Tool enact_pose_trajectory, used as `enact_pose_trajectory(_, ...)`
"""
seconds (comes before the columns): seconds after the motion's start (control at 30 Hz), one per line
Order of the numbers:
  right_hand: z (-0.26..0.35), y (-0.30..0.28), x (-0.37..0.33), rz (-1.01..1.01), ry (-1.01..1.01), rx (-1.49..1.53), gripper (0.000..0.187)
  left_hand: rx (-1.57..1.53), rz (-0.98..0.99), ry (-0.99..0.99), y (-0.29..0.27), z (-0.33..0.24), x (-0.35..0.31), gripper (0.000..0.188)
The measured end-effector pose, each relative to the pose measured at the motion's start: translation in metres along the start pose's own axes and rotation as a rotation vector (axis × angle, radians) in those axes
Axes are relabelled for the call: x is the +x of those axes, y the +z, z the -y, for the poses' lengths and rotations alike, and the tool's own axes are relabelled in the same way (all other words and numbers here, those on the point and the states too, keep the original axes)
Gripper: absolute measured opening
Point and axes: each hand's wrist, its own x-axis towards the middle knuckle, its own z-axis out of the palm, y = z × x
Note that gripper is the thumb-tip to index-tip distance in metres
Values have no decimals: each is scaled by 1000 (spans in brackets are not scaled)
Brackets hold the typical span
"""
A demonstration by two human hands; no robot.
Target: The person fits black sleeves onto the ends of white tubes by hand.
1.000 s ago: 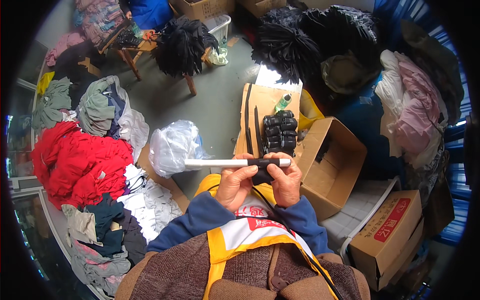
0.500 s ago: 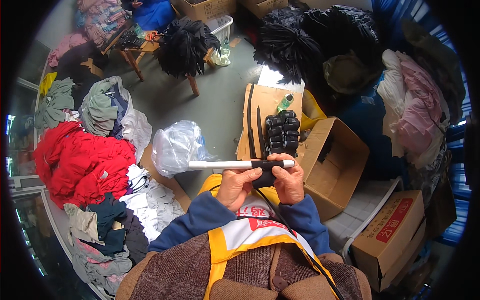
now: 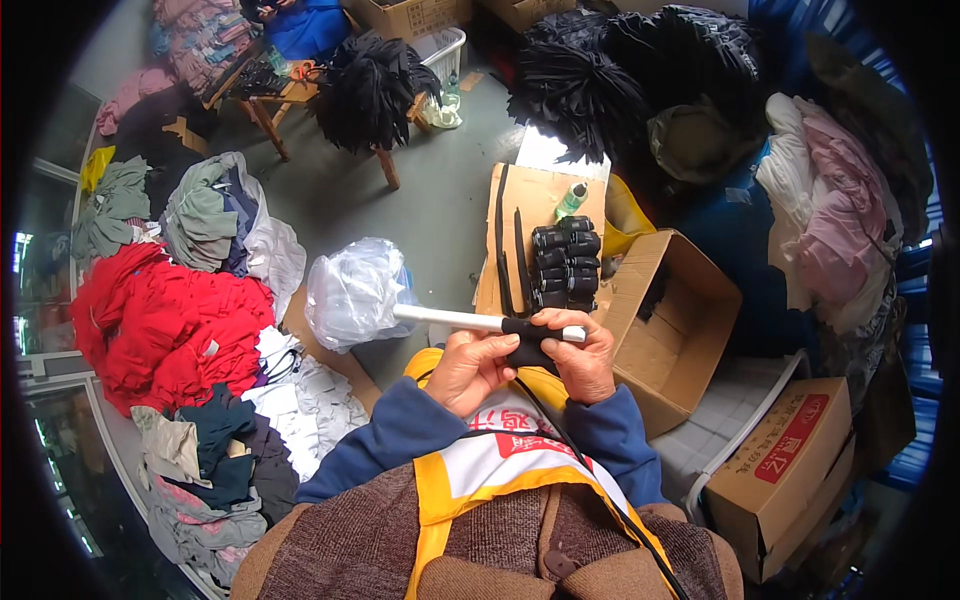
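Observation:
A white tube (image 3: 450, 318) lies nearly level in front of my chest, with a black fabric strip (image 3: 528, 345) wound about its right part. My left hand (image 3: 474, 368) is closed, thumb and fingers pinching the left side of the black strip. Near the tube's right end my right hand (image 3: 582, 356) wraps round the tube and the strip, its thumb pressed on the cloth. The strip's lower part hangs between both hands. Just beyond the tube, several black rolls (image 3: 566, 265) sit on a cardboard sheet (image 3: 510, 195), with loose black strips (image 3: 503, 255) to their left.
A small green bottle (image 3: 572, 199) stands beyond the rolls. An open cardboard box (image 3: 640, 300) is at the right. Left lie a clear plastic bag (image 3: 355, 290) and a red cloth pile (image 3: 170, 325). Another person's hand (image 3: 267, 12) shows at the far left.
The tube has tilted slightly, its left end moving right and its right end dipping. My right fingers have shifted over the cloth, and my left hand has turned a little.

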Motion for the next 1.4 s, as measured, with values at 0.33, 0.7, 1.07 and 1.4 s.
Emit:
enact_pose_trajectory(0.33, -1, -3, 0, 25, 95, 150, 26, -95, 55, 69, -1, 9, 2, 30)
enact_pose_trajectory(0.7, -1, -18, 4, 50, 69, 156, 23, -103, 87, 10, 17, 1, -5, 28)
enact_pose_trajectory(1.07, 3, -10, 7, -27, 139, 231, 40, -63, -6, 131, 10, 3, -1, 21)
enact_pose_trajectory(1.4, -3, 13, 9, -110, 181, 336, 36, 105, -15, 357, 25, -4, -6, 24)
